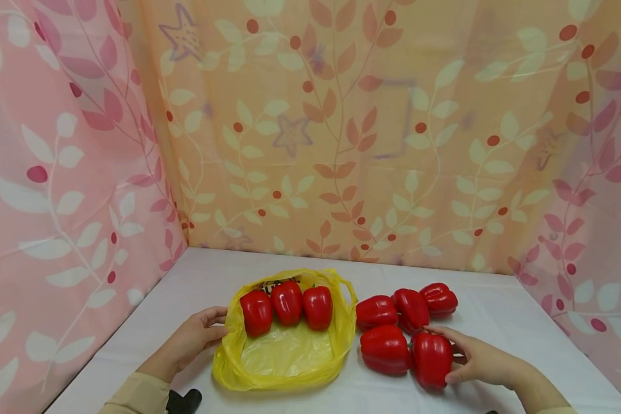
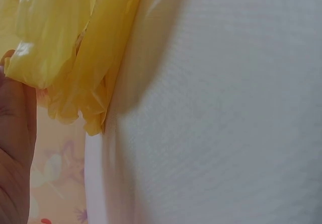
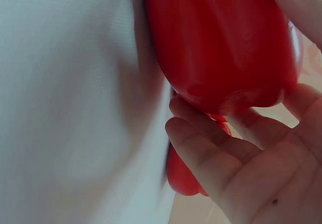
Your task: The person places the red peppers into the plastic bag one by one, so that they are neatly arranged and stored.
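Observation:
A yellow plastic bag (image 1: 282, 379) lies on the table with its mouth spread wide. Three red bell peppers (image 1: 317, 309) sit side by side inside it, toward the far side. At the bag's left edge my left hand (image 1: 199, 333) holds the plastic, its fingertips partly hidden by folds. On the right, my right hand (image 1: 483, 359) has thumb and fingers around a red bell pepper (image 1: 431, 360); in the right wrist view two lower fingers stay straight beneath the pepper (image 3: 221, 43). Another red bell pepper (image 1: 385, 349) lies directly left of the held one.
Behind these lie three more red bell peppers, a left one (image 1: 376, 312), a middle one (image 1: 411, 310) and a right one (image 1: 439, 299). A white cloth (image 1: 497, 305) covers the table. Patterned curtains (image 1: 341, 144) stand at the back and both sides. A black strap piece (image 1: 183, 401) shows by the left sleeve.

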`<state>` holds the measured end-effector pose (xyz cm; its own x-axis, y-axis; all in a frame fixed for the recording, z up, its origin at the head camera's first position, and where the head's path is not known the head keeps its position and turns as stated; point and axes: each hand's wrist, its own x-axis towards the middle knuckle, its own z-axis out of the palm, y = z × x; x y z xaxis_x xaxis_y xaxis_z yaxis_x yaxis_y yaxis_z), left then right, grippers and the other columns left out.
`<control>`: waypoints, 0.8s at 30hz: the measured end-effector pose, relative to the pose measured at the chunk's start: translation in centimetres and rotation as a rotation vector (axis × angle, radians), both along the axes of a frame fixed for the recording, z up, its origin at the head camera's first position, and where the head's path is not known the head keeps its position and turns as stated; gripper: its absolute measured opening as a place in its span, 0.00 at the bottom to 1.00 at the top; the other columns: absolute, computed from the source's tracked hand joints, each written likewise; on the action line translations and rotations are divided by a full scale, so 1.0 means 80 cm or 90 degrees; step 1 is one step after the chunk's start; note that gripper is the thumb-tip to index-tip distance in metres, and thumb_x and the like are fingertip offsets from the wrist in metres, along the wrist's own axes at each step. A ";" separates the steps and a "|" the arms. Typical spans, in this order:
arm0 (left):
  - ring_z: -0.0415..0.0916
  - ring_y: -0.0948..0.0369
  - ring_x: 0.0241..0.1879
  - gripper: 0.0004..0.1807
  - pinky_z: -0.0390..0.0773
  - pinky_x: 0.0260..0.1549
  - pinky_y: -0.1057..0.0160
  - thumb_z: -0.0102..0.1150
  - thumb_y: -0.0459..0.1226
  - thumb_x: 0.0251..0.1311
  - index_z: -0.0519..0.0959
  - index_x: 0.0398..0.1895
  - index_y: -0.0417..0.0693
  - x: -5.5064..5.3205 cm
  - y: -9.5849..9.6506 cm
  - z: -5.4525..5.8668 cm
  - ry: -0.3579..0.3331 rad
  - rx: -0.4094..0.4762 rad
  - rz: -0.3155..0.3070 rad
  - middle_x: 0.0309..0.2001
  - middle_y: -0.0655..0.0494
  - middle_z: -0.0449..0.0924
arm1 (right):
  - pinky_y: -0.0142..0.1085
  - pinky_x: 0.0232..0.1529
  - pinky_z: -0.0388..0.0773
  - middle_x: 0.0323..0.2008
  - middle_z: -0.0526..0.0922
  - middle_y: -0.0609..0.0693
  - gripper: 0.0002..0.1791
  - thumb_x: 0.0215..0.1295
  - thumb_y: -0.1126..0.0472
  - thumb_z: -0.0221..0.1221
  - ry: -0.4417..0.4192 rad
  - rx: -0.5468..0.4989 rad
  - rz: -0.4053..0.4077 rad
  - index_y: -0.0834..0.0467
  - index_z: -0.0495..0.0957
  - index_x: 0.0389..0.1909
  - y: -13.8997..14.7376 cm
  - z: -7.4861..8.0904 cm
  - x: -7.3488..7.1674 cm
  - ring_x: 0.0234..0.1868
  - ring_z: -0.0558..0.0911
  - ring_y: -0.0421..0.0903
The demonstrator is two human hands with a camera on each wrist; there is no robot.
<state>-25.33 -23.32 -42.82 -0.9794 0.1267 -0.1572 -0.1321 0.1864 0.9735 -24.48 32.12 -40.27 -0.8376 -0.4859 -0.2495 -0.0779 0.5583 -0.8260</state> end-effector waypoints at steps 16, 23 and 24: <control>0.74 0.57 0.44 0.29 0.77 0.45 0.59 0.59 0.33 0.56 0.64 0.61 0.36 0.000 0.000 0.000 0.000 -0.001 0.003 0.49 0.47 0.73 | 0.49 0.46 0.76 0.61 0.59 0.68 0.48 0.49 0.59 0.66 0.004 -0.008 -0.028 0.57 0.51 0.69 0.005 0.000 -0.002 0.56 0.68 0.64; 0.74 0.57 0.43 0.29 0.78 0.45 0.59 0.59 0.33 0.55 0.65 0.60 0.36 0.000 0.001 0.000 -0.004 -0.004 0.006 0.49 0.47 0.73 | 0.50 0.49 0.75 0.62 0.57 0.68 0.53 0.46 0.60 0.68 0.007 -0.017 -0.011 0.59 0.47 0.70 0.002 -0.006 0.000 0.57 0.64 0.66; 0.74 0.57 0.43 0.28 0.78 0.45 0.59 0.59 0.33 0.55 0.65 0.60 0.37 0.000 0.001 0.000 -0.005 -0.005 0.008 0.49 0.47 0.73 | 0.51 0.49 0.74 0.62 0.57 0.69 0.53 0.46 0.60 0.69 0.014 -0.013 -0.009 0.59 0.47 0.70 0.002 -0.007 0.000 0.57 0.63 0.66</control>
